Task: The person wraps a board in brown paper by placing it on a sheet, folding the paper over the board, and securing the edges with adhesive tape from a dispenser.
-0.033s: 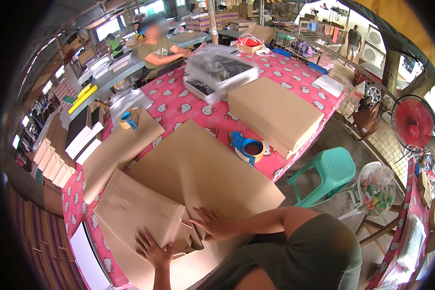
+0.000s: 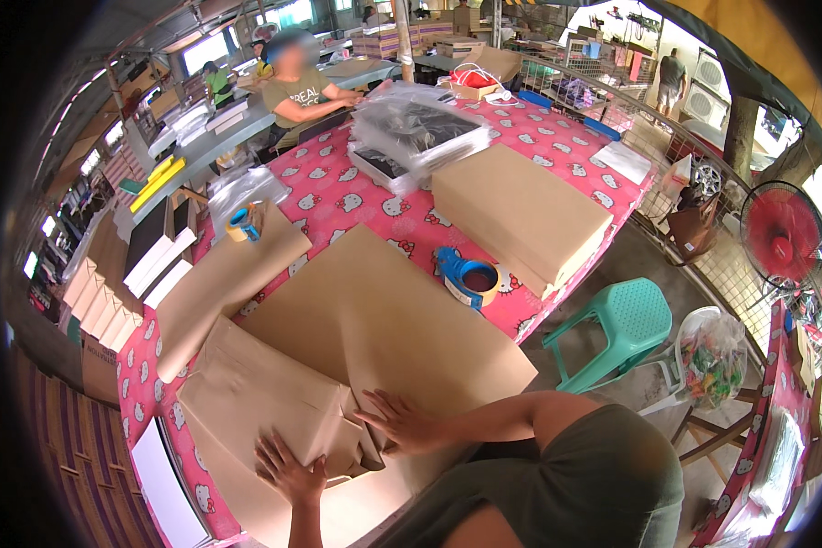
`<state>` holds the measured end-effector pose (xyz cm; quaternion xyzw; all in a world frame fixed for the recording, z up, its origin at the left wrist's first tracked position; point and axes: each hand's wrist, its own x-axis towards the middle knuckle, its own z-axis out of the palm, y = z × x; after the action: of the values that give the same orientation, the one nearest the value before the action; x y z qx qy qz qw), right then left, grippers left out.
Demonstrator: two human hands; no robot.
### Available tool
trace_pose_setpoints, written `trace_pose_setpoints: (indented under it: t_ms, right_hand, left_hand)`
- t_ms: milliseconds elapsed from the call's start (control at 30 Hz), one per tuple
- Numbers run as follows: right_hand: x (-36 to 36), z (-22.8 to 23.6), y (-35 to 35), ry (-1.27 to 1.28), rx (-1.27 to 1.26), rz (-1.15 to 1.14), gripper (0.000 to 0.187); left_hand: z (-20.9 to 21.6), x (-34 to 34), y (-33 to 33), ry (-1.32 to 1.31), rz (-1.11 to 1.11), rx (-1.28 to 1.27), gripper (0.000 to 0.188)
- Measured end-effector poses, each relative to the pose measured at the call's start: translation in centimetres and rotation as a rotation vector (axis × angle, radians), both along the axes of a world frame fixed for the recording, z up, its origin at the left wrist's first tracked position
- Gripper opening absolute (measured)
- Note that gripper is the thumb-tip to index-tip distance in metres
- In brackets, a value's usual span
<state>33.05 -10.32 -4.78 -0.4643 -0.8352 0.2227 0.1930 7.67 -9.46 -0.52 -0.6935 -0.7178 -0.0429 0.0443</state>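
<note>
The brown pack (image 2: 269,384) lies on the near side of the pink desk (image 2: 320,187), with paper over its top, but the folds (image 2: 367,447) at its right end look loose and show no tape, so that end seems not done yet. The left hand (image 2: 289,468) lies wide and flat on it, and the right hand (image 2: 400,422), fingers out, touches the folds. Behind are a big sheet (image 2: 393,315) and blue tape holder (image 2: 475,277).

One end of the brown paper package (image 2: 256,379) is partly covered by the right hand (image 2: 399,421). The left forearm (image 2: 307,528) is cut off by the lower edge. A co-worker's head (image 2: 292,59) is blurred. The colourful contents of a clear bag (image 2: 714,361) are too small to be identified.
</note>
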Motion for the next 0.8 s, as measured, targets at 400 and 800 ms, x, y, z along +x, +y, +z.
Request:
trace_pose_setpoints:
  t_ms: [400,800]
  right_hand:
    - [-3.6,-1.4,2.8,-0.024,0.544,0.136,0.050]
    - [-6.7,-1.0,7.8,0.100,0.668,0.437,0.016]
  left_hand:
    - [-0.2,0.0,-0.3,0.001,-0.011,0.053,0.105]
    - [-2.2,-2.8,-0.2,-0.187,-0.236,0.120,0.077]
